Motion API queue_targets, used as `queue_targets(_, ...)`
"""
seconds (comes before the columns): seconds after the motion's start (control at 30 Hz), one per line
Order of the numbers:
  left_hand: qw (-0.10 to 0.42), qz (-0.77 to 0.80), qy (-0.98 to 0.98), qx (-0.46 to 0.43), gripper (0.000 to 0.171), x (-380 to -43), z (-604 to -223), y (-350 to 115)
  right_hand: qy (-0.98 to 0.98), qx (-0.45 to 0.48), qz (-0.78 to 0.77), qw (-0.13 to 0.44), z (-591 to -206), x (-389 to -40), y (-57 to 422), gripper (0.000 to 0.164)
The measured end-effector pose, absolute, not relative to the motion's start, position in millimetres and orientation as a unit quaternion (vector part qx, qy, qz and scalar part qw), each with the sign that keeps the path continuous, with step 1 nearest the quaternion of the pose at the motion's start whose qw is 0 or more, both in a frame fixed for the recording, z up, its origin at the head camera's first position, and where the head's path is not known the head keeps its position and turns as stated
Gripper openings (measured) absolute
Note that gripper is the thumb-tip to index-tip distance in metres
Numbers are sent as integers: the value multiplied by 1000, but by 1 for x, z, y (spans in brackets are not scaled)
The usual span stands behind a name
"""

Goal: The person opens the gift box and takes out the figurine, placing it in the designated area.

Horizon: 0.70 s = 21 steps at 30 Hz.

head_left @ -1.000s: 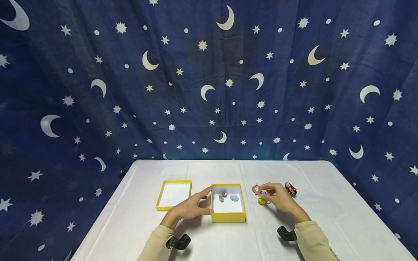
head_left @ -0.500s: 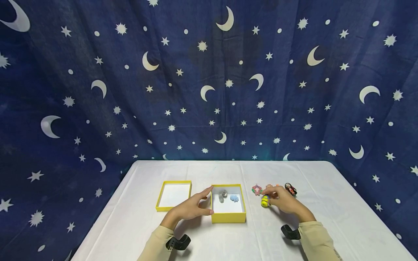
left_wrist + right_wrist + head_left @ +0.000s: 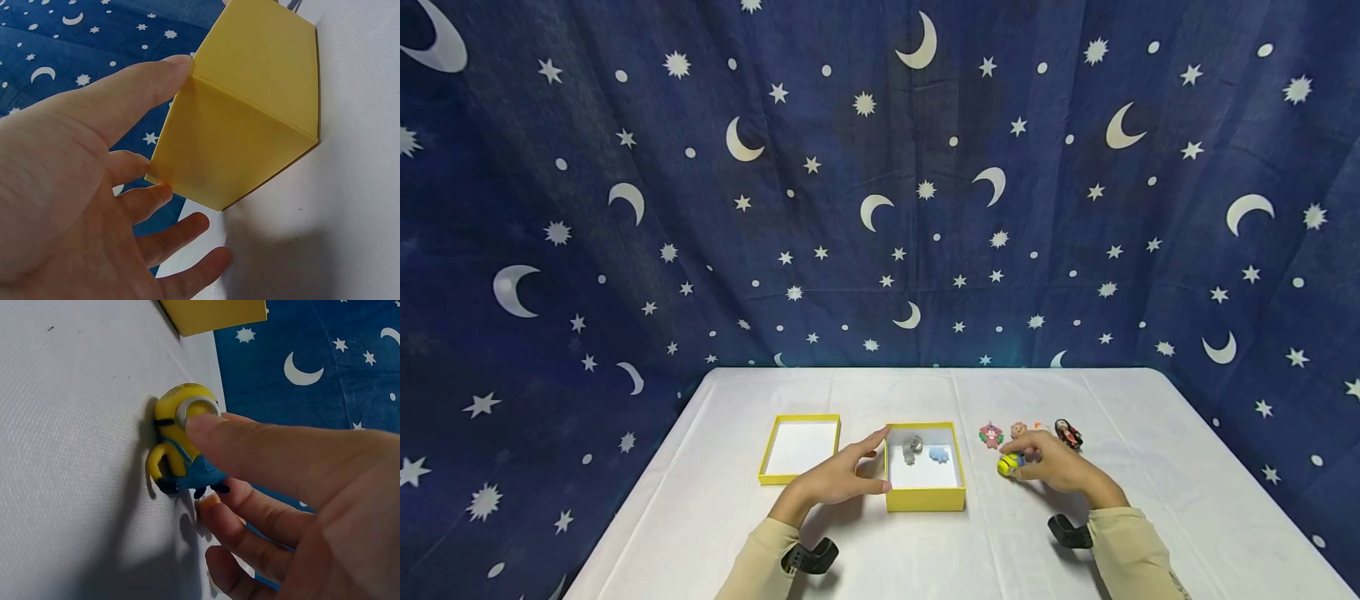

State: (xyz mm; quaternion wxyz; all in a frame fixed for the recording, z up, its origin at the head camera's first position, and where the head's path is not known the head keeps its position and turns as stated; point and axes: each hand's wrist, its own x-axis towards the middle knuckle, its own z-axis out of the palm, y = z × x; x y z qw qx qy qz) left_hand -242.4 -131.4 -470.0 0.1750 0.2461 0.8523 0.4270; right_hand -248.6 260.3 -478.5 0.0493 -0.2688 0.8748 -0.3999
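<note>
My right hand (image 3: 1060,462) pinches a yellow-and-blue Minion figure (image 3: 187,472) low over the white table, thumb across its goggle and fingers behind it. In the head view the Minion's yellow head points left. My left hand (image 3: 838,477) rests against the left side of an open yellow box (image 3: 925,500), with thumb and index finger at its edges and the other fingers loose. Inside the box lie a grey figure (image 3: 910,452) and a light blue one (image 3: 938,455). Just behind my right hand are a pink figure (image 3: 991,435) and a brownish one (image 3: 1018,430).
A shallow yellow lid (image 3: 797,450) with a white inside lies left of the box. A red-and-black doll (image 3: 1067,434) is beyond my right hand, with a small orange thing (image 3: 1040,426) partly hidden beside it. A star-patterned cloth (image 3: 880,208) hangs behind the table.
My right hand has moved from the pink figure, which stays on the table, to the Minion, which has turned slightly. My left hand and the box have stayed put.
</note>
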Motion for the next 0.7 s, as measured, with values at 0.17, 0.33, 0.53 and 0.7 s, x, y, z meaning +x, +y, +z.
queue_targets(0.17, 176, 428, 851, 247, 88, -243, -470, -131, 879, -273, -388, 44, -480, -250, 261, 28)
queue_targets(0.33, 179, 426, 853, 244, 88, -243, -471, -131, 889, -256, -376, 52, -480, -251, 261, 22)
queue_targets(0.53, 178, 424, 854, 245, 88, -242, -471, -130, 875, -259, -407, 34, -482, -253, 260, 24)
queue_targets(0.7, 174, 427, 850, 256, 87, -242, -470, -131, 861, -251, -440, 54, -482, -254, 258, 31)
